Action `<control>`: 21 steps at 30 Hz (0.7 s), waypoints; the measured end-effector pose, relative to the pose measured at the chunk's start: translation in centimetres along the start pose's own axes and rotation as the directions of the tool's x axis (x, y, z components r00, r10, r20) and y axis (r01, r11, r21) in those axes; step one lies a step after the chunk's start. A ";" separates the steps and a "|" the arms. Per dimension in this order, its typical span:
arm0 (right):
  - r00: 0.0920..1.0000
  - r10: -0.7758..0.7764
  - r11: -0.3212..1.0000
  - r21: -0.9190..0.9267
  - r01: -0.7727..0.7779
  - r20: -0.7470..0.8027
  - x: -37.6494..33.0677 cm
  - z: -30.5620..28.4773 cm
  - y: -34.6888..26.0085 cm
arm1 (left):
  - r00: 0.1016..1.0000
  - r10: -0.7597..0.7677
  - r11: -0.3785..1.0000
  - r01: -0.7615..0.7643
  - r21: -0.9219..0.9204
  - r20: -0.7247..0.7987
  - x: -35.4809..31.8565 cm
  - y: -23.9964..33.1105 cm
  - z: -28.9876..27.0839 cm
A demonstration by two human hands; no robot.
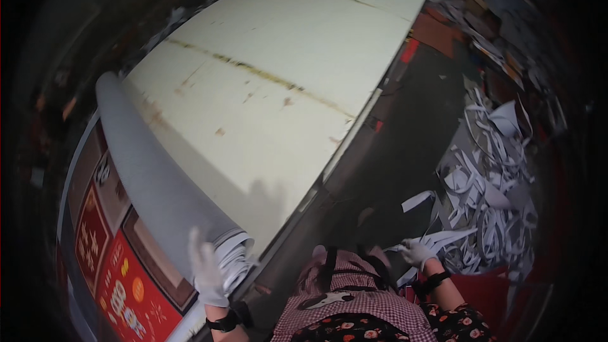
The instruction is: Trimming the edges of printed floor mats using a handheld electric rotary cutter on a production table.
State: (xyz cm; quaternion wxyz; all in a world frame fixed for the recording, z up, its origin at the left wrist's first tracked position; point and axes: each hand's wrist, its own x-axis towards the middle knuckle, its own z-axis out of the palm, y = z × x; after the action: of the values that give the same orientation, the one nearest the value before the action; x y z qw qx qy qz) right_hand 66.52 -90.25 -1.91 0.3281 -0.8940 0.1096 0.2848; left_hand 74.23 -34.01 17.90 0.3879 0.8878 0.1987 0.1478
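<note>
My left hand [208, 269], in a white glove, lies against the near end of a grey-backed mat roll [161, 171], its fingers stretched out. Layered white edges [233, 259] show at the roll's end beside it. The printed side of the mat [136, 278], in red and brown panels, hangs to the left of the roll. On my right, low beside my body, my right hand [419, 253], also gloved, is closed on white scrap strips [446, 239]. Its fingertips are small and partly blurred.
A long pale table [278, 76] with yellowish seams and brown marks stretches away ahead. Its metal edge [323, 177] runs along the right. A heap of curled white cut strips [494, 202] covers the floor at right, near a red sheet [478, 294]. Cardboard [437, 31] lies farther off.
</note>
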 end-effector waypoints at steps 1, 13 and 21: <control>1.000 0.023 0.999 0.026 -0.022 -0.015 0.4 -1.6 -1.1 | 1.000 0.022 0.998 -0.023 -0.058 -0.015 1.5 1.2 1.4; 0.921 0.342 0.923 0.252 -0.291 -0.186 8.1 -17.8 10.3 | 0.923 -0.344 0.923 0.366 0.118 -0.174 18.6 -4.1 22.8; 0.913 0.315 0.930 0.274 -0.244 -0.258 15.2 -35.8 16.6 | 0.809 0.105 0.748 0.319 -0.582 0.578 21.0 28.9 50.9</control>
State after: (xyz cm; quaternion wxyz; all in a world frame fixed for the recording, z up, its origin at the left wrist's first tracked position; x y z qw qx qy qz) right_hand 88.18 -126.23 2.85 0.3672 -0.8560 0.3185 0.1760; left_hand 120.72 -74.22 8.44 0.7228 0.6823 0.0600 -0.0922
